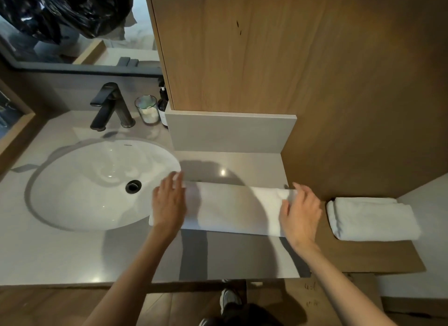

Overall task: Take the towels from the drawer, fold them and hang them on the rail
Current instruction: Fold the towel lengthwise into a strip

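A grey counter (pixel 60 253) holds a white sink (pixel 84 180) and a black tap (pixel 106 107) — brown wooden wall (pixel 315 58) behind, wooden floor (pixel 48 306) below.

One cam only, worn on the person's head, wide-angle w/ bent edges. Looks fwd and steeply down onto the countertop (pixel 60 253) from close up. Both forearms run in from the bottom edge to the left hand (pixel 169 204) and right hand (pixel 300 216) mid-frame, on the long towel (pixel 230 206). Sink (pixel 72 180) fills centre-left. Tap (pixel 106 105) and mirror (pixel 72 34) sit top left and the wood panel (pixel 315 58) takes the upper right, so the view faces the back wall. Folded towel (pixel 371 219) lies far right. Bottom edge shows floor (pixel 48 306) and a shoe (pixel 229 299), so the cam sits approx over the counter's front edge.
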The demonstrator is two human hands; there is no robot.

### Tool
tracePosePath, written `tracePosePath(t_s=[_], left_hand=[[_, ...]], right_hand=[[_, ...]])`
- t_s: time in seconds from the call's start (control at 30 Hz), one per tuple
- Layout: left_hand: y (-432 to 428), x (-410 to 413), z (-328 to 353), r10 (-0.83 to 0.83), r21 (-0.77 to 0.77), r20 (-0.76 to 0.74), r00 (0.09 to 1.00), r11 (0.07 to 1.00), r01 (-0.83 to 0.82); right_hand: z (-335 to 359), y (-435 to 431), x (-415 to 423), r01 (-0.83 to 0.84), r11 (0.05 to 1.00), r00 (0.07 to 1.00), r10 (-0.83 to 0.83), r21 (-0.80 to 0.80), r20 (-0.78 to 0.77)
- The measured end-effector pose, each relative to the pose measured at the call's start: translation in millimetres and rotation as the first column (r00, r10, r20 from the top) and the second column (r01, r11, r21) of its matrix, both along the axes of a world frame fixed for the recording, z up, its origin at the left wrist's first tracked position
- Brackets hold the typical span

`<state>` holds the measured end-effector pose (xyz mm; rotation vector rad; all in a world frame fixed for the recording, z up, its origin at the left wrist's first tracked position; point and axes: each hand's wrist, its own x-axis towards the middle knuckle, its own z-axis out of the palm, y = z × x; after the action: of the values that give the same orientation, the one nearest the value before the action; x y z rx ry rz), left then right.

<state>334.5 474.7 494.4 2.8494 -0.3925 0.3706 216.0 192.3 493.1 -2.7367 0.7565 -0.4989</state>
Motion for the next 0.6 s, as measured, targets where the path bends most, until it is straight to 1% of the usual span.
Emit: tracePosePath(t_s=[0.03, 0.07, 0.1, 0.13, 0.17, 0.2, 0.23, 0.3, 0.37, 0.47, 0.53, 0.6], left_hand=[[-15, -5, 2, -0.132, -0.031, 0.011, 0.991, 0.991, 0.132], [-32, -12, 3, -0.251, -0.03, -0.039, 0.967, 0.968, 0.25], [-49, -20, 2, -0.33, -0.01, -0.129, 0.935, 0.943, 0.331], [-63, -27, 1, -0.36, 0.023, -0.228, 0.905, 0.927, 0.375], [-72, -31, -4, -0.347, 0.069, -0.307, 0.886, 0.921, 0.384], [-76, -34, -11, -0.311, 0.126, -0.355, 0.882, 0.918, 0.375], [-77, -34, -18, -0.28, 0.175, -0.379, 0.882, 0.914, 0.366], [-74, -33, -29, -0.235, 0.219, -0.389, 0.891, 0.916, 0.337], [-71, -32, -28, -0.207, 0.233, -0.364, 0.908, 0.924, 0.304], [-69, -33, -22, -0.172, 0.212, -0.349, 0.921, 0.943, 0.256], [-61, -31, -20, -0.141, 0.199, -0.352, 0.925, 0.955, 0.221], [-49, -27, -20, -0.122, 0.175, -0.336, 0.934, 0.966, 0.189]], right_hand=[[-1, 13, 6, -0.115, 0.993, 0.993, 0.115, -0.024, 0.006], [-5, 28, 14, -0.222, 0.975, 0.975, 0.222, -0.001, -0.006], [-11, 44, 21, -0.305, 0.952, 0.952, 0.306, 0.031, -0.028], [-17, 61, 28, -0.353, 0.935, 0.932, 0.355, 0.036, -0.071], [-23, 77, 34, -0.379, 0.925, 0.917, 0.377, 0.009, -0.132], [-27, 88, 40, -0.39, 0.92, 0.903, 0.378, -0.022, -0.206], [-30, 96, 42, -0.389, 0.92, 0.894, 0.364, -0.052, -0.262], [-37, 97, 43, -0.406, 0.909, 0.872, 0.354, -0.095, -0.337], [-41, 89, 42, -0.423, 0.9, 0.865, 0.364, -0.11, -0.345], [-37, 78, 42, -0.46, 0.885, 0.842, 0.408, -0.074, -0.352], [-37, 65, 39, -0.482, 0.875, 0.835, 0.445, -0.042, -0.323], [-36, 48, 32, -0.491, 0.871, 0.84, 0.475, 0.006, -0.261]])
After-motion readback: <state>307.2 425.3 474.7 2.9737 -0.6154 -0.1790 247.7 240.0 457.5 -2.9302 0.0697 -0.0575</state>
